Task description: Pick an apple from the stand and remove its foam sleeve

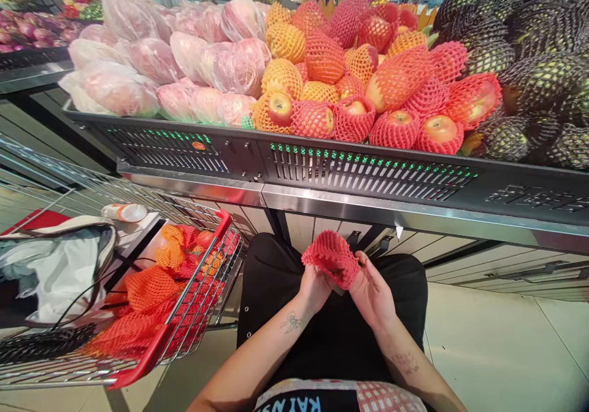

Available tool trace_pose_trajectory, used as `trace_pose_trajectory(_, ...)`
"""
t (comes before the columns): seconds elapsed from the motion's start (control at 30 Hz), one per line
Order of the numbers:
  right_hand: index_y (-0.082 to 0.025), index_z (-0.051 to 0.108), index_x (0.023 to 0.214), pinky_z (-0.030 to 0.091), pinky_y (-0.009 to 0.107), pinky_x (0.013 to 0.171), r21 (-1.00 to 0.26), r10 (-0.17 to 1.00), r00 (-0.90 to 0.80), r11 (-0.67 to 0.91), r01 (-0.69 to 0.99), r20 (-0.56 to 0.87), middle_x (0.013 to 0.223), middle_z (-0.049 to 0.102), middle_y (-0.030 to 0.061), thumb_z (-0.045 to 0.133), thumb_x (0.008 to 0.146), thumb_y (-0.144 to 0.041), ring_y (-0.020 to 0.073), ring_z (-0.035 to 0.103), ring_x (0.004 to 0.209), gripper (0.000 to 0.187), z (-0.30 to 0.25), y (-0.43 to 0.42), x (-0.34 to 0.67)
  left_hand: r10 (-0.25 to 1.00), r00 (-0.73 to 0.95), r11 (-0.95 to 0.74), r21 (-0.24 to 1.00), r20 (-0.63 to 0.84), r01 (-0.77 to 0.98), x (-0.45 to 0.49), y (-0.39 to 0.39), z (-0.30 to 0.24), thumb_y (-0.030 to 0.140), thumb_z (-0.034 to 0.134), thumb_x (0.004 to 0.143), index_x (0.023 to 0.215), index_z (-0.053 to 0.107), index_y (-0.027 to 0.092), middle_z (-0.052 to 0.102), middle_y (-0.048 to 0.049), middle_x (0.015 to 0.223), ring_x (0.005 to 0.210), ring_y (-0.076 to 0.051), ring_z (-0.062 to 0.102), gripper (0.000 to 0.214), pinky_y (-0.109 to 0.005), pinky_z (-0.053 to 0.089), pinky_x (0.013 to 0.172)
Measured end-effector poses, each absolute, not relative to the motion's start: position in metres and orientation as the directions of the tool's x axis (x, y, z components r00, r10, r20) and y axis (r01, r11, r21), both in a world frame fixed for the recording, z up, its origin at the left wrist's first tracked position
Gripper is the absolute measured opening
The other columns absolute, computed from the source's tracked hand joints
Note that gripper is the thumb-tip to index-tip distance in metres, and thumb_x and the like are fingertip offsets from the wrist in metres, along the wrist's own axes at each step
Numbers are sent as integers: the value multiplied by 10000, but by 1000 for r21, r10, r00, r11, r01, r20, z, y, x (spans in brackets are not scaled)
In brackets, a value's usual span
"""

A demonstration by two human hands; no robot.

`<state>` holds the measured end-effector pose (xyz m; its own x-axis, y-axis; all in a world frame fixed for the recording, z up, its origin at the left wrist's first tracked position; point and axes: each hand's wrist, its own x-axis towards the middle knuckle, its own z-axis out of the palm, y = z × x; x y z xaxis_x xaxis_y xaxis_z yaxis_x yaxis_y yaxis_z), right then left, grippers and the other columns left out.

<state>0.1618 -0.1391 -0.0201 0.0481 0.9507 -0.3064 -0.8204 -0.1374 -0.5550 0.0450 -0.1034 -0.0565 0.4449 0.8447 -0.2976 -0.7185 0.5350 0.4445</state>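
Both my hands hold a red foam fruit net (330,257) close to my body, below the display's front edge. My left hand (313,288) grips the net's lower left side with fingers curled under it. My right hand (370,292) pinches its right edge. I cannot see whether a fruit is inside the net. Straight ahead, on the display, lie apples in red foam nets (396,126) and fruits in orange nets (285,43).
A black display shelf (322,166) with a steel rail runs across in front. Plastic-wrapped pink fruits (151,62) lie at left, dark-netted fruits (543,62) at right. A shopping cart (184,320) at my left holds orange and red nets, a bag and a bottle.
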Motion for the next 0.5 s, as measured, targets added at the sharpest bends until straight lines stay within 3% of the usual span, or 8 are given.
trace_pose_trajectory(0.13,-259,682,1050,601,257,754,-601,949,55,-152,-785,-312,884,756,-25,857,693,-266,134,706,810,397,-26,-133,168,830,441,556,431,-343,-711,43,-104,-54,565,378,991,1221,677,144,691,-133,1262,1144,-266,639,565,-357,518,928)
trace_pose_trajectory(0.23,-265,667,1029,576,209,687,-651,955,44,-165,-741,-293,807,740,-48,846,684,-218,100,675,696,391,-27,-128,175,816,427,575,471,-390,-669,43,-105,-56,616,334,981,1201,684,152,717,-131,1176,985,-229,665,621,-296,517,733)
trace_pose_trajectory(0.33,-254,671,992,560,231,675,-679,962,-22,-207,-704,-272,811,740,-33,838,672,-264,116,660,677,361,-25,-123,186,829,379,555,527,-411,-644,43,-106,-60,624,400,958,1154,692,158,733,-119,1067,780,-178,640,584,-238,418,546)
trace_pose_trajectory(0.4,-228,684,977,533,243,622,-728,962,-81,-251,-638,-260,790,732,-12,828,696,-355,131,645,647,341,-24,-119,194,837,364,542,525,-408,-656,44,-105,-62,603,446,950,1143,690,157,732,-116,1064,823,-197,654,545,-264,472,604)
trace_pose_trajectory(0.5,-187,666,850,443,219,512,-835,959,-164,-284,-472,-233,653,693,-13,852,686,-422,104,573,516,342,-22,-112,202,853,344,512,499,-393,-699,46,-103,-66,511,529,927,1024,723,133,747,-117,1029,976,-262,675,436,-381,531,873)
